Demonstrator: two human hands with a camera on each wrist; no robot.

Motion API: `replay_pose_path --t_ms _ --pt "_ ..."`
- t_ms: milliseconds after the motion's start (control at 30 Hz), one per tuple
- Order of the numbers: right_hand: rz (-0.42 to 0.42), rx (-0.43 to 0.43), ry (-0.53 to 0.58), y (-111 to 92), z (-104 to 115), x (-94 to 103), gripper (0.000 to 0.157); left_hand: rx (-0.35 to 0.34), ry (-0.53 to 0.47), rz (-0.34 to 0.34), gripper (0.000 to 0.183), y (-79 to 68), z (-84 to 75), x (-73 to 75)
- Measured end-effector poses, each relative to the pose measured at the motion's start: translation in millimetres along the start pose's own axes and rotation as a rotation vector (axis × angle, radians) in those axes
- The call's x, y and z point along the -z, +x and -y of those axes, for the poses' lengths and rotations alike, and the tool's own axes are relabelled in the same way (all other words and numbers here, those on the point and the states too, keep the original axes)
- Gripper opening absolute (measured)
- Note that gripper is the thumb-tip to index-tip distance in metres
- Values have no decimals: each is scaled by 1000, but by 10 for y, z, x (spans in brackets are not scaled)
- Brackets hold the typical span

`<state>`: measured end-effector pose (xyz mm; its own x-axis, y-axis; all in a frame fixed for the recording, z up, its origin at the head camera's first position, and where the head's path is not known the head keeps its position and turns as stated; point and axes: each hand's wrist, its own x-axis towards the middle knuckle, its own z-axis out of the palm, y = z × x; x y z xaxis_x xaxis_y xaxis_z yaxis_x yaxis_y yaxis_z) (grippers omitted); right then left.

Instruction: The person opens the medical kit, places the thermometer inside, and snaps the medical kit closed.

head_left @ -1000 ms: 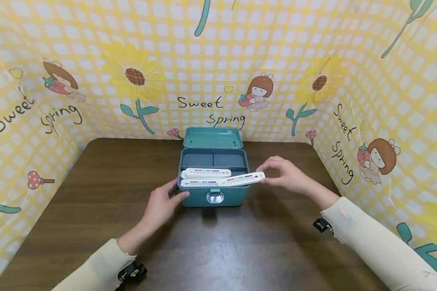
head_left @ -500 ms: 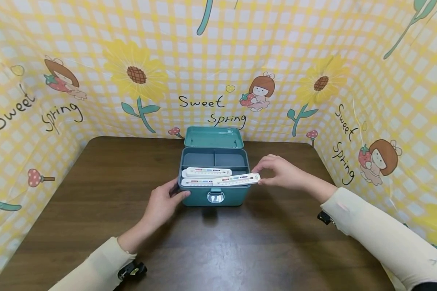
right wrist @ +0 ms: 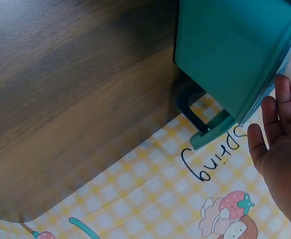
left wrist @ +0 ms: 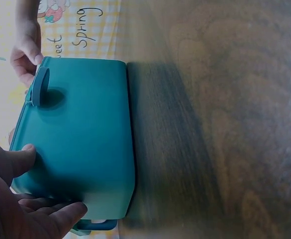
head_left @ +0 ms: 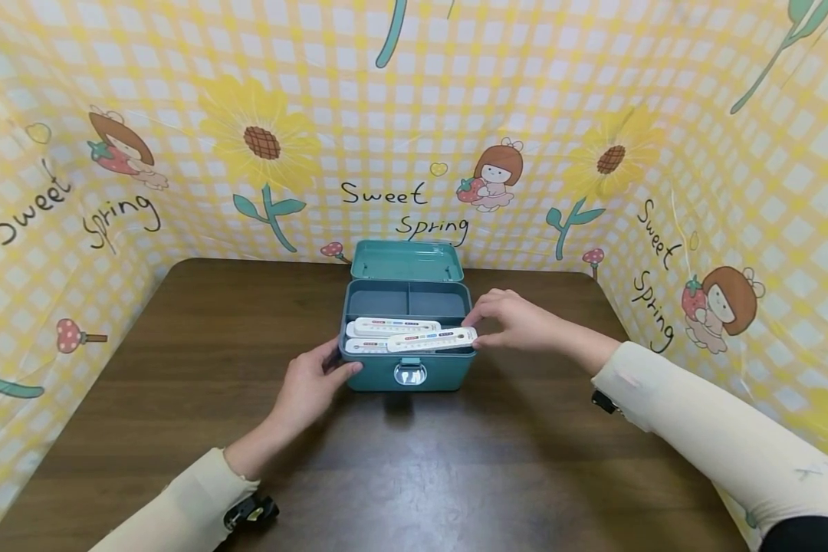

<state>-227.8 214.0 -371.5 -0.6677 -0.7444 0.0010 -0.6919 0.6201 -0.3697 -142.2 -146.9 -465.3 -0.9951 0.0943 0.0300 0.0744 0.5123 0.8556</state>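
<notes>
A teal storage box (head_left: 372, 377) stands on the table with its lid (head_left: 407, 259) open at the back. My left hand (head_left: 310, 383) holds its front left corner, thumb on the front face and fingers along the side, as the left wrist view shows. Between thumb and index finger, my right hand (head_left: 517, 322) pinches the right end of a white thermometer (head_left: 431, 339) with coloured labels and a scale. This one lies slightly tilted across the front compartment, overlapping another white thermometer (head_left: 366, 346) below. A further white thermometer (head_left: 393, 326) sits behind them.
Behind the thermometers, a grey divider (head_left: 409, 297) splits the box's rear part into two compartments. A silver latch (head_left: 410, 374) hangs on the front. The brown table (head_left: 200, 345) is bounded by a yellow checked cloth (head_left: 400, 115) at the back and sides.
My right hand has moved left, bringing the pinched thermometer from sticking out past the box's right rim to lying over the front compartment. The left hand has stayed on the corner.
</notes>
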Motion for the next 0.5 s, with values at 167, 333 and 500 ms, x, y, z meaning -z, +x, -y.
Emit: replay_pose_path --t_ms 167,333,500 --pt "17 6 -17 70 62 -36 29 3 -3 4 69 -3 -6 2" --pt "5 34 -47 140 137 -57 28 6 -6 5 69 -6 -6 5" --pt "3 51 -86 203 187 -105 29 10 0 5 70 -2 -4 3"
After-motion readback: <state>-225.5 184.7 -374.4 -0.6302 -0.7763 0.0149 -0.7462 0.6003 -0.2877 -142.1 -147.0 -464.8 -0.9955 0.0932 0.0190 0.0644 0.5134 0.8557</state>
